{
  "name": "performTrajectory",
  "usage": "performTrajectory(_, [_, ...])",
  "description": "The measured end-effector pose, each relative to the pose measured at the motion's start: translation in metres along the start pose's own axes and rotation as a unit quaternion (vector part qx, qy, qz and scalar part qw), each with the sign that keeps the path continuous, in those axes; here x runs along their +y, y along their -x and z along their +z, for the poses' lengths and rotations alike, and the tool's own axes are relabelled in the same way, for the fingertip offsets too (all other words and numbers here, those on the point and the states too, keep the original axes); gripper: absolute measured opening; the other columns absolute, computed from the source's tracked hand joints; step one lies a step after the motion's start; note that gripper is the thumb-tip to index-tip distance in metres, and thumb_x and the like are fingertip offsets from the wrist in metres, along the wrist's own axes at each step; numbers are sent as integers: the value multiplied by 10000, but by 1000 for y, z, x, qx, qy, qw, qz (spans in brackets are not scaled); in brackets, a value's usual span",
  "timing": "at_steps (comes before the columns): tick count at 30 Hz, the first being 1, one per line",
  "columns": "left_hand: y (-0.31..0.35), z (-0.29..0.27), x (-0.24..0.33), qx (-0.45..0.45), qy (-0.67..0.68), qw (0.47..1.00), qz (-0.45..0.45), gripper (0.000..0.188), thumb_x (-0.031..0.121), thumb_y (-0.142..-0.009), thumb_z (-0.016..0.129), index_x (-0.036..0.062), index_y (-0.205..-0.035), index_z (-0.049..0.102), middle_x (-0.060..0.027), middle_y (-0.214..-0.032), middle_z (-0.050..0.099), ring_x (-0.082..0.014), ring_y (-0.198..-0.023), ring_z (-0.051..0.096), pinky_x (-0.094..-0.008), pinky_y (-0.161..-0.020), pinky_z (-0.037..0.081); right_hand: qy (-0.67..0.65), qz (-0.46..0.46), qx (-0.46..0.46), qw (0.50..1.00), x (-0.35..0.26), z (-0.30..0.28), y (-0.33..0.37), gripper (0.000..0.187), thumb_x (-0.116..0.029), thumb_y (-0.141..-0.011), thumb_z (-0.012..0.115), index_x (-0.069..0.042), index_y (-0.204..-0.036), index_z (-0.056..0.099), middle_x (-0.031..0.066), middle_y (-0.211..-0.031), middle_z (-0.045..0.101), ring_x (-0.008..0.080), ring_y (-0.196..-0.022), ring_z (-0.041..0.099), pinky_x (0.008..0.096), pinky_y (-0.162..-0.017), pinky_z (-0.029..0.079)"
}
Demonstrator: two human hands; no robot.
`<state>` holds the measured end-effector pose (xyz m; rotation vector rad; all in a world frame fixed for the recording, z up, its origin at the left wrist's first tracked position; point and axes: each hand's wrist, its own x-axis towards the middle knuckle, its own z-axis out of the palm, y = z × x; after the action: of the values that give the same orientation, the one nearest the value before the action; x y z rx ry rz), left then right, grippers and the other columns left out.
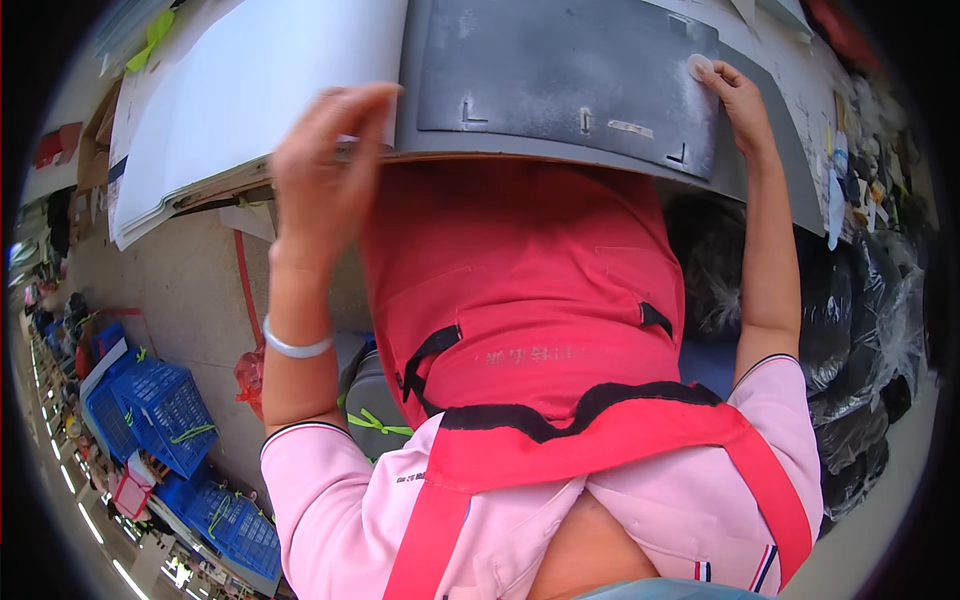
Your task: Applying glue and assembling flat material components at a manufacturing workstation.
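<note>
A dark grey rectangular board [560, 75] lies on the worktable, with corner-shaped marks and small slots on its face. At its right side my right hand [738, 95] pinches a small white round disc [700, 67] between thumb and fingers, right over the board's edge. My left hand [335, 150] is raised near the board's left side, in front of a stack of large white sheets [260, 80]. Motion smears its fingers, so I cannot make out whether they hold anything.
A lighter grey sheet [770, 130] lies under the board. Black plastic bags [850, 330] crowd the right side. Blue plastic crates [165, 415] stand on the floor at the left. A green ribbon [375, 422] is tied on a grey bundle by my left elbow.
</note>
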<state>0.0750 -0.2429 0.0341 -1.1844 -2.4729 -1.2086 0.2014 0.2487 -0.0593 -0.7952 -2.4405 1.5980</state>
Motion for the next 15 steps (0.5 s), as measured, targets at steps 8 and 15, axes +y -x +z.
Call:
performTrajectory(8, [15, 88, -7, -146, -65, 987, 7, 306, 152, -842, 783, 19, -1105, 700, -137, -1154, 638, -343, -1092, 596, -410, -939, 506, 57, -47, 15, 997, 1, 9, -3, 351, -404, -909, 752, -71, -1019, 747, -31, -898, 676, 73, -846, 572, 237, -816, 439])
performTrajectory(15, [17, 101, -8, -144, -38, 988, 36, 199, 88, -800, 774, 46, -984, 709, -83, -960, 647, -303, -951, 607, -403, -835, 515, 48, -25, 1, 999, 16, -6, -11, 283, -382, -924, 749, -107, -992, 741, -77, -889, 645, 45, -858, 546, 221, -853, 399])
